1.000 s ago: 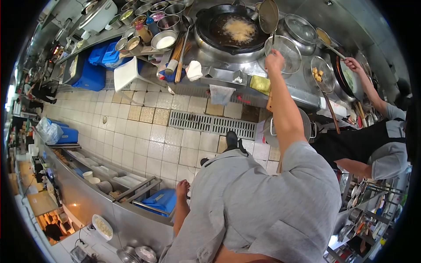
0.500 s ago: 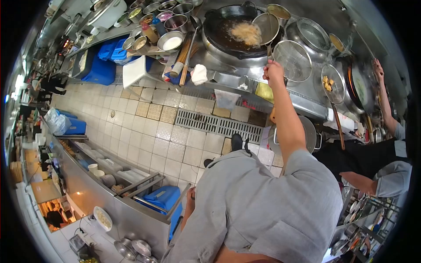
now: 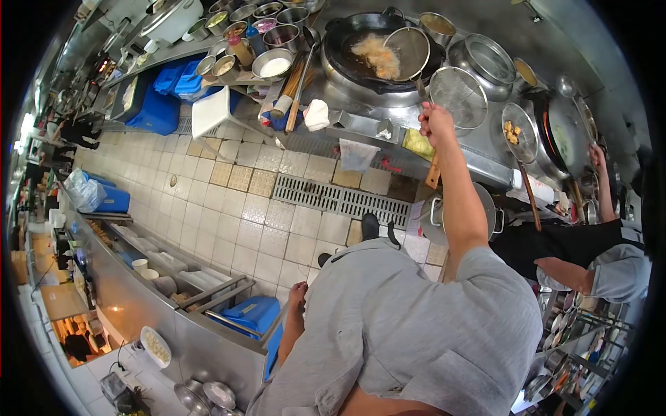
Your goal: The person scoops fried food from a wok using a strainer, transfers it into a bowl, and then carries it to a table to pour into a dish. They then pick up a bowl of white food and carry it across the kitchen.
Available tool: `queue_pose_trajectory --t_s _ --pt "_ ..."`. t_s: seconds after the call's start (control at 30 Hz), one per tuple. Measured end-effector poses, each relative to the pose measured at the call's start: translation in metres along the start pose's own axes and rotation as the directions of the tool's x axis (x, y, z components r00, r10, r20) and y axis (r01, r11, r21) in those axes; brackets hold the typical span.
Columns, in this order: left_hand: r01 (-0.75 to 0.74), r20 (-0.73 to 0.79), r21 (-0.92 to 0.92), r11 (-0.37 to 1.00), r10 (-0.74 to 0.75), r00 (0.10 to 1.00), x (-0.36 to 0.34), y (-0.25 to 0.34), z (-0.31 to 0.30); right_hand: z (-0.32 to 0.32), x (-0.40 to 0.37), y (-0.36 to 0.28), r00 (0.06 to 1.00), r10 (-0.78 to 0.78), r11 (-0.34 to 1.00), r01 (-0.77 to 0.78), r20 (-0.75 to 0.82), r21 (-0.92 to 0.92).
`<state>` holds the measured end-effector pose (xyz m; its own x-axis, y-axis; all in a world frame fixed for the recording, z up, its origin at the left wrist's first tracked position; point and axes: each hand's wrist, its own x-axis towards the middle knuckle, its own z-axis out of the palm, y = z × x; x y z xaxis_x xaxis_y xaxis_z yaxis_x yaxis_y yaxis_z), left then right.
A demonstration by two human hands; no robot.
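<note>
My right hand (image 3: 437, 123) is closed around the handle of a round wire strainer (image 3: 408, 54). The strainer's mesh is over the wok (image 3: 340, 52), against the edge of pale battered food (image 3: 378, 55) frying in dark bubbling oil. A second, wider wire strainer (image 3: 458, 97) lies just right of the wok, beside my hand. A wooden handle (image 3: 433, 173) shows next to my forearm. My left hand (image 3: 297, 297) hangs low at my side near the steel counter, fingers curled; whether anything is inside them is hidden.
At right, another person's hand (image 3: 596, 156) works by a second wok (image 3: 572, 142). A strainer holding fried pieces (image 3: 513, 132) lies between the stations. Seasoning bowls (image 3: 274, 64) line the back counter. A stockpot (image 3: 461, 215) stands beside me; a white stool (image 3: 214, 114) is at left.
My right hand has moved the strainer leftward and slightly down in the wok, closer over the food. My left hand has risen a little. The other person's hand has lowered.
</note>
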<state>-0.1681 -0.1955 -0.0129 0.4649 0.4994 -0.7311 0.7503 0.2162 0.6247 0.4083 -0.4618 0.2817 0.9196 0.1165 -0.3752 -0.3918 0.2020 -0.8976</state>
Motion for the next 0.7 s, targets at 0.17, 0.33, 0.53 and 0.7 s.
queue_pose_trajectory --t_s 0.17,0.33,0.53,0.7 --pt "0.027 0.043 0.050 0.998 -0.030 0.999 -0.015 0.017 -0.013 0.003 -0.021 -0.002 1.000 -0.018 0.998 0.017 -0.017 -0.066" --pt "0.023 0.094 -0.130 0.991 -0.011 0.996 -0.011 -0.015 -0.023 0.005 -0.035 0.000 0.998 -0.054 0.994 0.049 -0.043 -0.099" --pt "-0.002 0.059 -0.020 1.000 0.003 0.998 -0.037 0.016 -0.027 0.012 -0.044 0.004 0.993 -0.095 0.983 0.082 -0.072 -0.167" --pt "0.106 0.053 -0.098 0.990 -0.101 0.993 -0.030 0.021 -0.023 0.015 -0.043 0.005 0.984 -0.155 0.956 0.127 -0.089 -0.263"
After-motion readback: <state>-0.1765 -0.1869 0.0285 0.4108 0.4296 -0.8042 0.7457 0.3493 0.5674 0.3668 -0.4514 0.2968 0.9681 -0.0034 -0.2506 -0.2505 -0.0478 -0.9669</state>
